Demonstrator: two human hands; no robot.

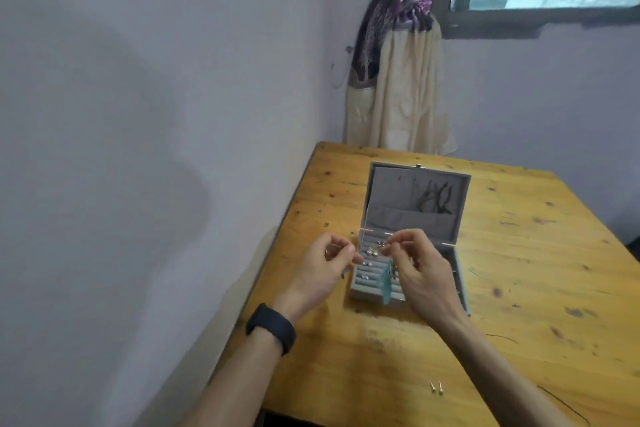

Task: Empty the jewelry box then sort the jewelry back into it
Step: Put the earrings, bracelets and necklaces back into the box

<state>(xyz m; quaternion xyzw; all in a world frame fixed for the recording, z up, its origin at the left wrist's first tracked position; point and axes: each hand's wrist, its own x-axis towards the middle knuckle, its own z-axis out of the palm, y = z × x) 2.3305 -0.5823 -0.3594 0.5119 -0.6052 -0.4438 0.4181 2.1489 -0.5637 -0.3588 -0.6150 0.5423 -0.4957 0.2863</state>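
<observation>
A grey jewelry box (pixel 457 265) stands open on the wooden table (pixel 519 253), its lid upright. Dark necklaces (pixel 434 199) hang inside the lid above a pocket. Small silver earrings (pixel 369 252) sit in the ring rolls at the box's left. My right hand (pixel 420 274) hovers over the box and pinches a small silver piece between thumb and fingertip, with a teal tassel earring (pixel 385 284) hanging below its fingers. My left hand (pixel 327 265) is just left of the box, fingers curled, pinching something small that I cannot make out. Two stud earrings (pixel 436 387) lie near the table's front.
The table's left edge runs close to a plain wall. A tied curtain (pixel 398 87) hangs behind the far corner, under a window. A thin dark cord (pixel 564 404) lies at the front right. A black band is on my left wrist.
</observation>
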